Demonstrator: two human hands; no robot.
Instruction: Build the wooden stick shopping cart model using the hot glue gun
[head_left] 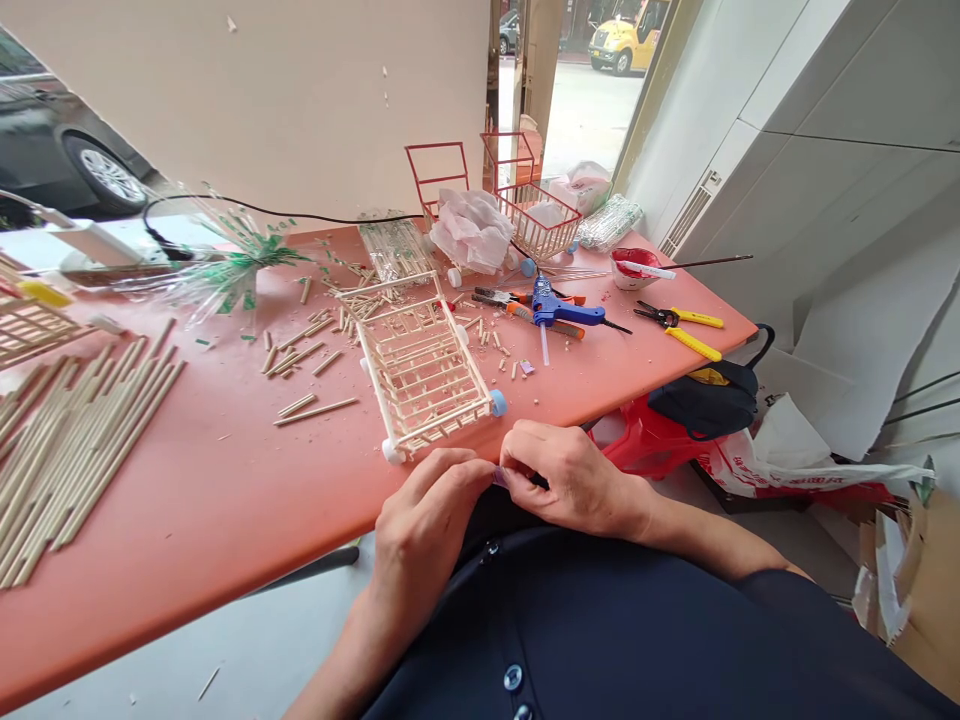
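Note:
My left hand (431,505) and my right hand (566,475) meet at the table's front edge, fingertips pinched together. Between them shows a small purple piece (500,477), mostly covered by the fingers; its kind cannot be made out. Just beyond my hands lies a small cart frame made of wooden sticks (427,360), with white and blue bottle-cap wheels. A blue glue gun (566,310) with a clear glue stick rests farther back on the right. Near it is another small purple scrap (527,367).
Long wooden sticks (82,450) are spread at the left, and short cut pieces (300,350) lie mid-table. Two red-framed carts (536,215) stand at the back, beside a bowl of red paint (634,268) with a brush. Yellow-handled wire strippers (686,325) lie near the right edge.

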